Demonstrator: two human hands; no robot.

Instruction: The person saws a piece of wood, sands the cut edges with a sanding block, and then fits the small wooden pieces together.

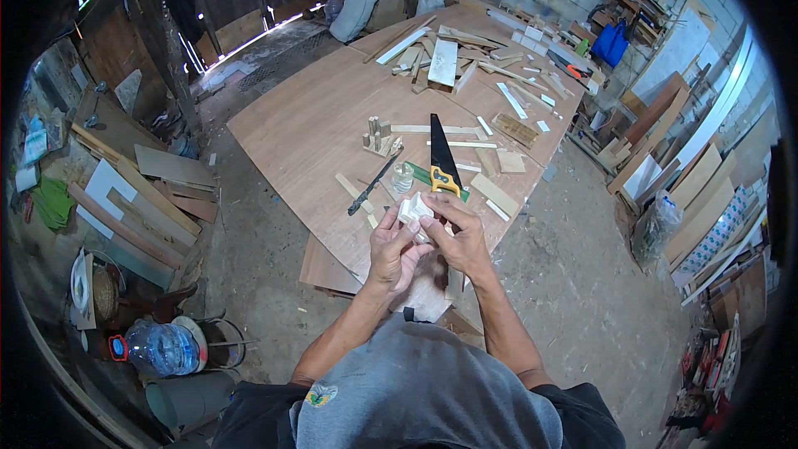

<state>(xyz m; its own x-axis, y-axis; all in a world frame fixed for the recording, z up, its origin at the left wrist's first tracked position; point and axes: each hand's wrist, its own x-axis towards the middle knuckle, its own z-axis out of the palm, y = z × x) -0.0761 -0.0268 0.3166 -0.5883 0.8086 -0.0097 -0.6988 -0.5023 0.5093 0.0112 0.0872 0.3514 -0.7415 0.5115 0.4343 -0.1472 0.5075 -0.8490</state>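
Observation:
Between my two hands is a small pale wooden piece (415, 209), held up near the table's close corner. My left hand (394, 251) grips it from the left with the thumb across its lower side. On the other side my right hand (456, 233) pinches it with thumb and fingers, which hide part of it. Just beyond lies a handsaw (444, 158) with a black blade and yellow handle. A clear jar (402, 177) stands left of the saw, beside a dark, slim tool (376, 182) whose kind I cannot make out.
The wooden table (307, 125) carries a heap of offcuts (465, 54) at its far end and a block with upright pegs (378, 137). Boards (141, 208) lean at the left, and more boards (706, 191) at the right. A large water bottle (162, 347) lies at lower left.

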